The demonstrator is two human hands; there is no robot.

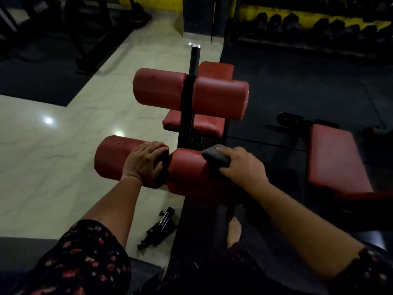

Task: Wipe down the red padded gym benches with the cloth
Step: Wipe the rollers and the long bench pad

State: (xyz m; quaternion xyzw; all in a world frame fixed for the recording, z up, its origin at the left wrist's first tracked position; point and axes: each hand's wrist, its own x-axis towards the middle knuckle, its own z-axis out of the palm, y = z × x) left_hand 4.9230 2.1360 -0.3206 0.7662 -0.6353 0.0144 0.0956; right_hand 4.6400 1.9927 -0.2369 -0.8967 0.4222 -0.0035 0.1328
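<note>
Right hand [242, 165] curls its fingers round a grey cloth [215, 156] and presses it on top of the near right roller pad [189, 173], at that pad's right end. Left hand [143, 161] lies on the near left roller pad [112, 158], fingers spread and bent over its inner end, just beside the black upright post [188, 107].

Count: four red roller pads, two near, two far [221, 99], split by the post. Flat red seat pad [200, 124] sits behind the post, under the far rollers. Second red bench [333, 156] stands to the right, apart from the first, with dark mat [276, 86] between. Open pale tiled floor [53, 145] runs along the left side, up to the near left roller's outer end. One small black tripod [159, 227] lies on the tile below the near rollers. Dumbbell rack [314, 26] along the back wall, count unclear. One bare foot [234, 231] on the mat.
</note>
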